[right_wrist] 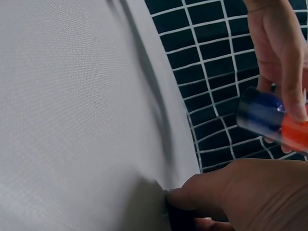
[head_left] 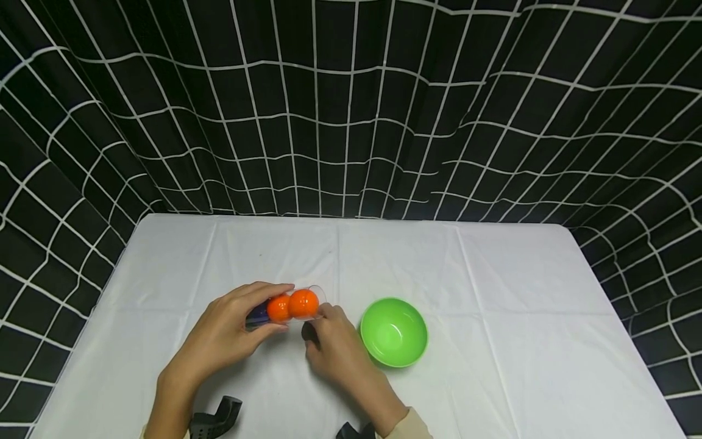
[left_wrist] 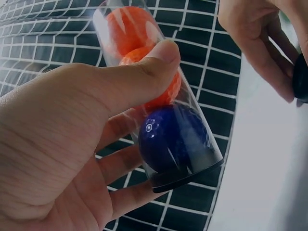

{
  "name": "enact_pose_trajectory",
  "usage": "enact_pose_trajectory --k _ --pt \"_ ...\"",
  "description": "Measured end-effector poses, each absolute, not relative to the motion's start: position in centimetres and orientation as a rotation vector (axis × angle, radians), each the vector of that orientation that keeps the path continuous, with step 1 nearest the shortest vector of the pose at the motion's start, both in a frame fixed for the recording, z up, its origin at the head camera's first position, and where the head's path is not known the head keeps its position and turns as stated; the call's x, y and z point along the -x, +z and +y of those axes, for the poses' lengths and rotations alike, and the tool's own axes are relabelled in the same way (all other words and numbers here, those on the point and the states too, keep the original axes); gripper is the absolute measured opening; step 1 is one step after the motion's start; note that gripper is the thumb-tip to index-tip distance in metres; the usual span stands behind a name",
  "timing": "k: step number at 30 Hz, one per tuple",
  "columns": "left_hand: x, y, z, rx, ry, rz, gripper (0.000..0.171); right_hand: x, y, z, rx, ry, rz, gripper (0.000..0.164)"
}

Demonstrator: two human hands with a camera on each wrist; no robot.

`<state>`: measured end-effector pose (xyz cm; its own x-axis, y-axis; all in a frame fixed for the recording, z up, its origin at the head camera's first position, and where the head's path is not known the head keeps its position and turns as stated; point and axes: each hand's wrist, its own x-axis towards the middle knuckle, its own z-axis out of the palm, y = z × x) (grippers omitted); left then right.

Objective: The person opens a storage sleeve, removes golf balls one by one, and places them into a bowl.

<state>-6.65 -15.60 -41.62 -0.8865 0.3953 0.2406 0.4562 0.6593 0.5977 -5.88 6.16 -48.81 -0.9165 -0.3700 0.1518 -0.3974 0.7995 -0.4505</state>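
Note:
My left hand grips a clear plastic tube between thumb and fingers. Inside it sit two orange balls and, at the end with a black base, a dark blue ball. The tube's other end points toward my right hand, close by. That hand pinches a small round black piece, which looks like a cap; the fingers hide much of it. In the right wrist view, the black piece is low, near the white cloth. A green bowl stands just right of my right hand.
A white cloth with fold creases covers the table. Black curtain with a white grid surrounds its back and sides. Black wrist mounts show at the near edge, below the forearms.

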Motion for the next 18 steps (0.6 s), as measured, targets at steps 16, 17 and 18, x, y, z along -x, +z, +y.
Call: enact_pose_trajectory --k 16,17,18 --pt "6.5 -41.6 -15.5 0.673 -1.046 -2.785 0.064 6.0 -46.4 7.5 -0.72 1.053 -2.904 0.04" --pt "6.6 -41.6 -15.5 0.676 -1.046 -2.783 0.063 6.1 -45.9 7.9 -0.723 1.1 -2.896 0.039" --pt "6.6 -41.6 -15.5 0.679 -1.045 -2.778 0.061 6.2 -45.5 8.3 -0.729 1.143 -2.88 0.037"
